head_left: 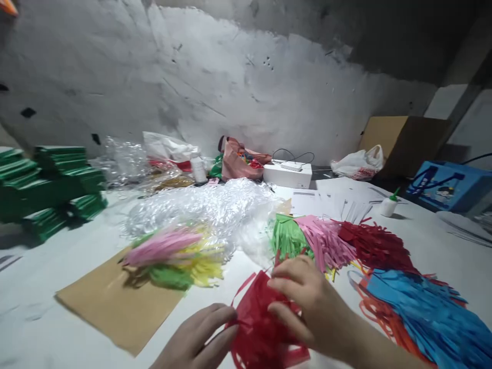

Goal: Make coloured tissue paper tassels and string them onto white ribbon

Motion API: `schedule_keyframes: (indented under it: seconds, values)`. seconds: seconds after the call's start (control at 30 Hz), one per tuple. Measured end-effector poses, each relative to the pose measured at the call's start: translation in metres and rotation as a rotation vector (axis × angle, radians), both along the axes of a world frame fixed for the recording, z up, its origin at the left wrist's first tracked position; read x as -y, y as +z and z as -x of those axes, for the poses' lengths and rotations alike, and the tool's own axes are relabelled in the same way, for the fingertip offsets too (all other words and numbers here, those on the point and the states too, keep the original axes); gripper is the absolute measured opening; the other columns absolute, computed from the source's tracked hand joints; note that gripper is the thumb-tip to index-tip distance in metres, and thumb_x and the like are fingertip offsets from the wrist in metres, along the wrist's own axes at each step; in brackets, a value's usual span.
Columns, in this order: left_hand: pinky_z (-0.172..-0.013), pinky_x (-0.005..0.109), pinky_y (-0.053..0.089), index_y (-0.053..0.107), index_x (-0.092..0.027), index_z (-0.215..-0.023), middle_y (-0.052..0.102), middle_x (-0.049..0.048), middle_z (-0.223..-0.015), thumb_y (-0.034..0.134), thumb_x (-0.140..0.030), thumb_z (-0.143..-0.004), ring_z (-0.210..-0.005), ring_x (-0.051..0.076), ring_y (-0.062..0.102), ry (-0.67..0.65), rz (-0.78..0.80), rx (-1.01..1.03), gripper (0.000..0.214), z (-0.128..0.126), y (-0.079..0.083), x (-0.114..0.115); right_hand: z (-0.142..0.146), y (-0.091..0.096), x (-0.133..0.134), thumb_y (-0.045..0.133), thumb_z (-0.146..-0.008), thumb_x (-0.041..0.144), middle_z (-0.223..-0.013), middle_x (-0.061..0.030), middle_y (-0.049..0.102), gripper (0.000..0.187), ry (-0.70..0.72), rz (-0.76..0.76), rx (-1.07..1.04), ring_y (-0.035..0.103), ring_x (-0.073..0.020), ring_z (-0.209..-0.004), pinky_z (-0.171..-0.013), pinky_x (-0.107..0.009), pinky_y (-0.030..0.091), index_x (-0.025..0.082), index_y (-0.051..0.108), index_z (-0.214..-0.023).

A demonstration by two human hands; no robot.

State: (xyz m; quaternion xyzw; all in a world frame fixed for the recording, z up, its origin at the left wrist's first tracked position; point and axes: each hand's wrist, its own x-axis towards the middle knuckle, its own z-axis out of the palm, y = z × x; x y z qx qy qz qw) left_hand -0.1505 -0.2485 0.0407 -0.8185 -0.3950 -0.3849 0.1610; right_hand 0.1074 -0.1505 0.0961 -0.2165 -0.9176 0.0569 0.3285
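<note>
Near the front edge of the table lies a red fringed tissue paper tassel (255, 323), its strips loose and partly under my hands. My left hand (202, 333) pinches its left edge between thumb and fingers. From the right, my right hand (307, 302) lies across the tassel with fingers apart and bent, touching the paper. Just beyond are green (290, 236), pink (326, 241) and dark red (376, 246) tassels. Blue tassels (426, 307) lie to the right over orange strips (384, 312).
At left, pink, yellow and green tassels (165, 251) rest on brown paper (119, 302). Shiny clear strips (215, 205) heap behind. Green stacks (49, 189) stand far left. A glue bottle (389, 206), white box (288, 175), blue bag (449, 184) and carton (403, 143) are farther back.
</note>
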Motion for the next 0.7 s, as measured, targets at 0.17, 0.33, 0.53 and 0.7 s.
schedule_keyframes:
  seconds: [0.17,0.33,0.53,0.7]
  values:
    - [-0.068,0.021,0.057,0.064,-0.015,-0.102,0.073,0.0064,-0.084,0.041,-0.018,-0.105,-0.073,0.014,0.068,-0.079,-0.008,0.038,0.024,-0.02,0.018,0.012,0.038,-0.019,0.044,0.068,-0.088,0.019,-0.083,0.0014,0.066,0.008,0.12,0.175,-0.054,0.058,-0.0162,-0.08,-0.081,-0.036,0.041,0.021,0.068,-0.081]
    - [-0.075,0.03,0.058,0.069,-0.01,-0.095,0.073,0.0107,-0.091,0.044,-0.005,-0.1,-0.087,0.02,0.065,-0.069,-0.136,-0.067,0.026,-0.012,0.004,0.036,0.044,-0.027,0.058,0.064,-0.087,0.008,-0.083,0.0017,0.066,0.015,0.082,0.414,-0.05,0.059,-0.0146,-0.08,-0.079,-0.034,0.038,0.019,0.067,-0.077]
    - [-0.061,0.031,0.054,0.068,-0.009,-0.095,0.071,0.0103,-0.085,0.049,-0.001,-0.097,-0.074,0.018,0.059,-0.1,-0.089,0.0,0.021,-0.014,-0.014,0.054,0.053,-0.03,0.082,0.069,-0.084,0.01,-0.082,0.0016,0.064,0.013,0.084,0.714,-0.012,0.061,-0.0134,-0.079,-0.071,-0.025,0.041,0.02,0.07,-0.076]
    - [-0.063,0.032,0.053,0.066,-0.008,-0.097,0.071,0.01,-0.085,0.051,0.001,-0.094,-0.077,0.019,0.057,-0.143,-0.054,0.036,0.017,-0.014,-0.021,0.064,0.058,-0.042,0.088,0.062,-0.078,0.003,-0.075,0.001,0.06,0.019,0.047,0.748,-0.069,0.057,-0.0126,-0.07,-0.062,-0.023,0.041,0.018,0.06,-0.065]
